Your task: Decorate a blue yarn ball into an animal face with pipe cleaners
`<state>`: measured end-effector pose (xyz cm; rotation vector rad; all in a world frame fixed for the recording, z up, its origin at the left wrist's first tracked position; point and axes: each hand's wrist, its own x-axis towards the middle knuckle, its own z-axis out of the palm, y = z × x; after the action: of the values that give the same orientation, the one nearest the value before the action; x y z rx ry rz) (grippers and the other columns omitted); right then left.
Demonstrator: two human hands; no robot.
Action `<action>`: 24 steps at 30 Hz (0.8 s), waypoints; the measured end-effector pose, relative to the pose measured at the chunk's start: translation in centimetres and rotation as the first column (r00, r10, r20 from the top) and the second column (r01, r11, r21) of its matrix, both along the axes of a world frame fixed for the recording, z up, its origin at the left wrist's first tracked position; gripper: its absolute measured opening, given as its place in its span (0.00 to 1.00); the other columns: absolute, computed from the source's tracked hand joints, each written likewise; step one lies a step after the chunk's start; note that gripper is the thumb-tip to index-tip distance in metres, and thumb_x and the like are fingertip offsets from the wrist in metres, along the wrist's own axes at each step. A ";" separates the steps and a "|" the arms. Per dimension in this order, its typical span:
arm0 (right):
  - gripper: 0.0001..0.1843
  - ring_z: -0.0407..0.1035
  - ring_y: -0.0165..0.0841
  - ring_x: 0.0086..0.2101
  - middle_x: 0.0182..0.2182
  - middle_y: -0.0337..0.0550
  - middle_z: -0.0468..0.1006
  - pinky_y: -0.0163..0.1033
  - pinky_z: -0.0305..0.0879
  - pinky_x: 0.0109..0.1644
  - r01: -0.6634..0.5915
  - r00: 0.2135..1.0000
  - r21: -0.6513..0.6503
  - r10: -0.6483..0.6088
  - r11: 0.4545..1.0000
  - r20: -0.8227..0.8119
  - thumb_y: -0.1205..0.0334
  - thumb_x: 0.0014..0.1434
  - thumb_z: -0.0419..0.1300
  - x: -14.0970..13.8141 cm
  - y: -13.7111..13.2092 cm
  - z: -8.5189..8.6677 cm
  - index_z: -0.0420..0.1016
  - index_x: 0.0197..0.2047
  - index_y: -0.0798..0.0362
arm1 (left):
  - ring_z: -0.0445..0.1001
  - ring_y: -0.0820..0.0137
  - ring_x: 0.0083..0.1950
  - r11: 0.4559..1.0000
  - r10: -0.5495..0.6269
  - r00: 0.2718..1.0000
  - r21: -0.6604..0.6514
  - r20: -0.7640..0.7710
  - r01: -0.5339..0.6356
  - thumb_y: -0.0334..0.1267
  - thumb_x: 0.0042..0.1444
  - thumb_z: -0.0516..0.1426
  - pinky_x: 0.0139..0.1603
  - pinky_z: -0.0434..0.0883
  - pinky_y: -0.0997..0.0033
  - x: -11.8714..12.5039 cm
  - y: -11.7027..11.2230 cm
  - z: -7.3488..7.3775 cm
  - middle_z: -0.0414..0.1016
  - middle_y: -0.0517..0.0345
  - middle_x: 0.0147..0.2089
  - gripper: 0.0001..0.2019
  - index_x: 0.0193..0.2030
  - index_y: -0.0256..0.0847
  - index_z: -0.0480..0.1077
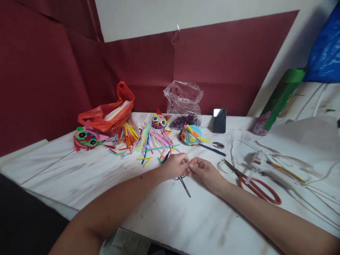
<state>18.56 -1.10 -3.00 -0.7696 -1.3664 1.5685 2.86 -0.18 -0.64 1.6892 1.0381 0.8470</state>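
My left hand [176, 165] and my right hand [205, 171] rest together on the white marble table [79, 177], fingertips meeting in a pinch. Whatever they pinch is too small to make out. A thin dark pipe cleaner [166, 157] runs up from under my left hand. Small scissors [184, 185] lie just under and in front of the hands. Behind them spreads a pile of colourful pipe cleaner pieces [151, 141].
Pipe-cleaner animal faces sit at the back: a red one [86, 138], a small one [158, 121], a blue one [191, 135]. An orange bag [107, 115], clear bag [183, 101], phone [219, 120], red-handled scissors [256, 184], glue gun [255, 159] and cords lie around.
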 end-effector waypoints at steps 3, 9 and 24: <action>0.22 0.70 0.32 0.27 0.21 0.38 0.74 0.41 0.62 0.37 -0.020 1.000 0.017 0.020 1.000 0.022 0.44 0.49 0.68 0.0 0.0 0.1 0.68 0.26 0.53 | 0.68 0.79 0.18 1.000 -0.001 1.000 -0.028 0.019 0.002 0.33 0.52 0.55 0.19 0.65 0.81 0.0 0.1 0.0 0.72 0.64 0.20 0.03 0.29 0.38 0.64; 0.21 0.68 0.33 0.29 0.21 0.39 0.71 0.41 0.60 0.38 -0.177 0.976 0.043 0.181 0.983 -0.117 0.46 0.53 0.65 -0.2 -0.5 1.7 0.67 0.23 0.52 | 0.70 0.75 0.18 0.993 -0.008 0.985 -0.113 0.172 0.028 0.37 0.49 0.60 0.20 0.67 0.78 0.0 0.4 0.1 0.70 0.62 0.17 0.09 0.28 0.37 0.64; 0.19 0.70 0.30 0.25 0.21 0.40 0.78 0.38 0.66 0.36 -0.034 0.959 -0.112 0.001 0.993 -0.283 0.50 0.46 0.72 0.9 1.0 1.9 0.69 0.24 0.53 | 0.65 0.79 0.19 0.990 0.143 0.964 -0.036 0.225 -0.139 0.42 0.51 0.59 0.22 0.62 0.78 -0.4 1.0 0.9 0.68 0.64 0.20 0.11 0.27 0.37 0.66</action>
<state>19.43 -0.06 -1.09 -0.5757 -1.0842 1.7098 2.44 0.87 0.22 1.4739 1.0130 1.0915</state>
